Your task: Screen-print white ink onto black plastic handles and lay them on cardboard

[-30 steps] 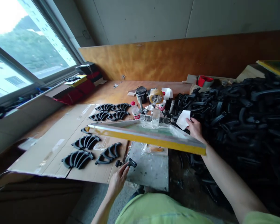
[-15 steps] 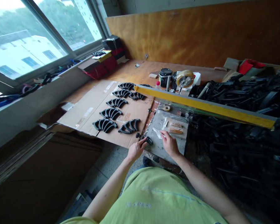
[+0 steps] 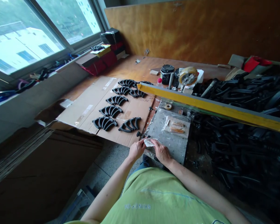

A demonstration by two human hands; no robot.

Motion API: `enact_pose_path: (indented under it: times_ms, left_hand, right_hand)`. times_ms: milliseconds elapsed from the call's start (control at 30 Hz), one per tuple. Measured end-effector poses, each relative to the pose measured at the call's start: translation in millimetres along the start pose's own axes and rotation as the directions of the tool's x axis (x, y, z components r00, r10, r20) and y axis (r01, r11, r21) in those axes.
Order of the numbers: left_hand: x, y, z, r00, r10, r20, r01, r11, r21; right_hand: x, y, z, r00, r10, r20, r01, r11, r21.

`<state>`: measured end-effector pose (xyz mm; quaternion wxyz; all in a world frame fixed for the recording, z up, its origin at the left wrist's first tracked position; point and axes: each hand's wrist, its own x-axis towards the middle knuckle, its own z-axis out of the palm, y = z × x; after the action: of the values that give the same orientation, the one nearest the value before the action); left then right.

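My right hand [image 3: 162, 153] pinches a thin white sheet [image 3: 148, 142], which could be paper, cloth or plastic. The sheet lies over a small black curved part, and only a dark bit of that part shows at the sheet's upper edge. My left hand [image 3: 137, 150] has its fingers closed on the near end of the part, at the front left of a grey metal plate [image 3: 157, 127]. On the cardboard sheet [image 3: 88, 104] to the left, several black fan-shaped parts [image 3: 105, 123] lie in rows.
A yellow bar [image 3: 200, 104] spans the plate's far side. Behind it stand a black jar [image 3: 167, 74] and a tape roll [image 3: 188, 76]. A clear bag [image 3: 176, 126] with wooden pieces lies on the plate. Black parts [image 3: 238, 155] pile up at right.
My right hand has moved left and toward me, bringing the white sheet from above the plate onto the black part. My left hand stays at the part.
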<state>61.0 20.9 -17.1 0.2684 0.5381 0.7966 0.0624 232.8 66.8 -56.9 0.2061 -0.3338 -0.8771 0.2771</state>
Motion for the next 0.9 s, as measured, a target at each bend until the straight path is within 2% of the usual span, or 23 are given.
enact_pose_path:
  times_ms: [167, 333, 433, 533, 600, 667, 733, 767, 800, 833, 900]
  left_hand:
    - [-0.3, 1.4, -1.1, 1.0, -0.002, -0.001, 0.002, 1.0, 0.007]
    - [0.4, 2.3, -2.0, 1.0, 0.002, 0.018, -0.003, 0.999, 0.043]
    - [0.2, 1.7, -1.6, 1.0, 0.01, 0.004, -0.01, 1.0, 0.025]
    - [0.3, 0.0, -0.9, 0.999, 0.036, -0.027, -0.037, 0.999, -0.03]
    - [0.9, -1.8, -0.6, 0.998, 0.047, -0.032, -0.049, 0.996, -0.069]
    - [1.4, -3.3, -1.0, 0.999, 0.038, -0.019, -0.04, 0.993, -0.109]
    - [0.8, -2.8, -2.4, 0.999, 0.034, -0.011, -0.035, 0.986, -0.161]
    - [0.1, -1.3, -3.6, 0.999, 0.038, -0.009, -0.039, 0.981, -0.192]
    - [-1.0, 1.4, -5.0, 0.999, 0.051, -0.009, -0.052, 0.973, -0.226]
    - [-2.2, 5.2, -6.8, 0.997, 0.074, -0.01, -0.074, 0.962, -0.261]
    - [-4.4, 15.8, -10.6, 0.991, 0.134, -0.009, -0.129, 0.934, -0.332]
  right_hand:
    - [-1.3, 0.1, -15.2, 0.999, -0.018, 0.05, 0.018, 1.0, -0.002]
    - [18.7, -3.3, -14.4, 0.998, -0.01, 0.07, 0.013, 0.999, -0.03]
    - [12.0, -2.6, -17.4, 0.996, -0.022, 0.089, 0.025, 0.999, -0.032]
    - [-2.3, 0.5, -30.6, 0.994, -0.023, 0.111, 0.019, 0.999, 0.041]
    - [-6.6, 4.1, -42.4, 0.996, 0.053, 0.068, -0.063, 0.987, 0.151]
    - [-3.7, 8.9, -53.3, 0.967, 0.255, 0.023, -0.248, 0.911, 0.329]
    - [4.5, 13.5, -61.9, 0.863, 0.503, 0.05, -0.448, 0.715, 0.537]
    - [9.4, 15.1, -65.4, 0.804, 0.587, 0.09, -0.505, 0.595, 0.625]
    - [14.3, 16.0, -68.6, 0.765, 0.631, 0.132, -0.525, 0.491, 0.695]
    - [18.9, 16.1, -71.5, 0.753, 0.637, 0.164, -0.516, 0.418, 0.748]
    - [26.4, 14.5, -76.7, 0.79, 0.583, 0.19, -0.468, 0.373, 0.802]
